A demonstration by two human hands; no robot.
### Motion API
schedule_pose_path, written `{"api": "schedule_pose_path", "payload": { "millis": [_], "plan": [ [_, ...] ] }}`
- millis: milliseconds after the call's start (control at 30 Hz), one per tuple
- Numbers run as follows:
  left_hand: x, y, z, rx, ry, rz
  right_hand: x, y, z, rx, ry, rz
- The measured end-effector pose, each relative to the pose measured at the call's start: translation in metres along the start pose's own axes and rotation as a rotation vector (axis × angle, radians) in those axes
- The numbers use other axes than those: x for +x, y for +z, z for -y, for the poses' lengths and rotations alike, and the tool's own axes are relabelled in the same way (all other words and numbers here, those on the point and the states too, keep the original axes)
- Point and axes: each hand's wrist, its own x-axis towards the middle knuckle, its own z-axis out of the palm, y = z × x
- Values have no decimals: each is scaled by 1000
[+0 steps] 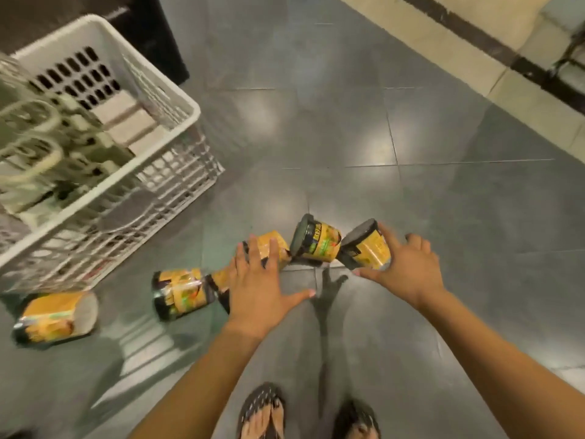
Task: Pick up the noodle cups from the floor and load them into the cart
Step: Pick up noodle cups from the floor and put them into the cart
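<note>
Yellow-labelled noodle cups (182, 293) lie scattered across a grey tiled floor (411, 137) as a person bends over them, both bare hands reaching down. The right hand (403, 269) brackets the rightmost cup (364, 248) — forefinger along its upper side, thumb beneath, the other fingers curled behind. It appears to grip the cup, though motion blur leaves the contact unsure. The left hand (262, 282) is spread wide, fingers straight and thumb flung out, its fingertips lying over a tipped cup (273, 247); it holds nothing. Between the two hands a middle cup (316, 243) lies on its side, dark lid turned to the left, close against the cups on either side. Further left a fourth cup (177, 307) lies on its side near the left hand, with a part of another cup (221, 275) showing between them. A last cup (55, 316) lies well apart, near the foot of the cart (190, 118). The white plastic cart stands at upper left, its slatted walls blurred, holding pale packages (126, 122) too smeared to identify. Dark patterned sandals (262, 413) show at the bottom edge.
</note>
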Motion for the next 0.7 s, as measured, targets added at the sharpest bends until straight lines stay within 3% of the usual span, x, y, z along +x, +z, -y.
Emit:
{"api": "schedule_pose_path", "payload": {
  "millis": [300, 567, 700],
  "plan": [
    [150, 93, -30, -8, 90, -167, 113, 97, -41, -34, -7, -206],
    [168, 109, -44, -181, 76, -78, 118, 131, -59, 253, -132, -161],
    [168, 116, -57, -182, 187, -119, 111, 148, -70, 361, -142, -223]
  ]
}}
